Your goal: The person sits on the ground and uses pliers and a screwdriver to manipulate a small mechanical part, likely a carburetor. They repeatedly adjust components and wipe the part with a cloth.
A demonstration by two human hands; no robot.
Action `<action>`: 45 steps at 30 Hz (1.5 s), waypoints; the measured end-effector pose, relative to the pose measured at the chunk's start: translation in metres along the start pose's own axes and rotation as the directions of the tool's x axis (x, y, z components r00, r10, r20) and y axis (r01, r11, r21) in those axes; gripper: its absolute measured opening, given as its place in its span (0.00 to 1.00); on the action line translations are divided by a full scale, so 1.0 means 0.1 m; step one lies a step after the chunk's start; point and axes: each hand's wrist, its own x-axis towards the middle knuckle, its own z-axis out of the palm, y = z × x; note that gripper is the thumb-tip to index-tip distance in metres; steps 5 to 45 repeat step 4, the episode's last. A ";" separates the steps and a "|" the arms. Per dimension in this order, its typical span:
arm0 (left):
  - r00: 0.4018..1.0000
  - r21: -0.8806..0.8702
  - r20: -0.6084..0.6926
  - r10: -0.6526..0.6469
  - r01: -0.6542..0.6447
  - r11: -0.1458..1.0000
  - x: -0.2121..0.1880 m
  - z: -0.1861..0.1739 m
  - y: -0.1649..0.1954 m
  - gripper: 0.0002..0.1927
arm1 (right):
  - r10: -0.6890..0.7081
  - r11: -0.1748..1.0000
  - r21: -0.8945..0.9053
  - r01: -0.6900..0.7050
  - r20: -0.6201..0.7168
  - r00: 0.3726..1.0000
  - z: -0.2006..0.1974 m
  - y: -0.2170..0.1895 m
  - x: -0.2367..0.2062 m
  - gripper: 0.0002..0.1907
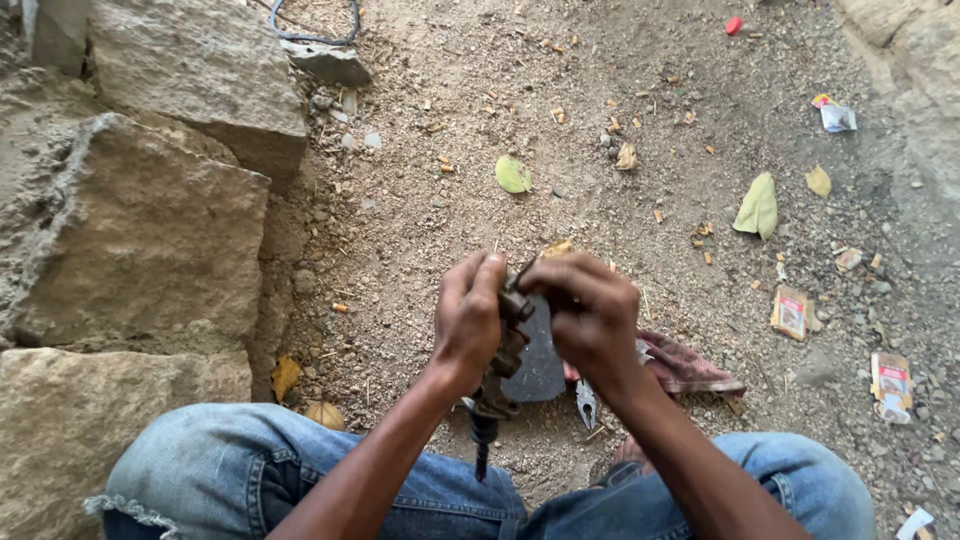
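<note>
dusty gravel ground [600,90] spreads beyond my knees; above the dark flat stone [540,365] my left hand [468,318] clamps a greasy metal part [505,350] upright to steady it, while my right hand [592,312] pinches its top end; pliers [586,402] lie beside the stone, within reach

Dull, grimy metal part [508,350], rough grey stone blocks [140,230], gritty matt dirt ground [600,90], faded blue denim jeans [230,470].

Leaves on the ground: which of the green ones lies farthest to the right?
The larger, elongated green leaf, right of the hands; the small rounder green leaf lies farther left, above them.
</note>
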 end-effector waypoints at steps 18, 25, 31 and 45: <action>1.000 0.024 0.000 0.031 -0.031 0.999 -0.03 0.02 -0.03 0.15 | 0.010 1.000 0.007 -0.010 -0.003 1.000 -0.03 -0.03 -0.06 0.12; 1.000 0.024 0.000 0.031 -0.031 0.999 -0.03 0.02 -0.03 0.15 | 0.010 1.000 0.007 -0.010 -0.003 1.000 -0.03 -0.03 -0.06 0.12; 1.000 0.024 0.000 0.031 -0.031 0.999 -0.03 0.02 -0.03 0.15 | 0.010 1.000 0.007 -0.010 -0.003 1.000 -0.03 -0.03 -0.06 0.12; 1.000 0.024 0.000 0.031 -0.031 0.999 -0.03 0.02 -0.03 0.15 | 0.010 1.000 0.007 -0.010 -0.003 1.000 -0.03 -0.03 -0.06 0.12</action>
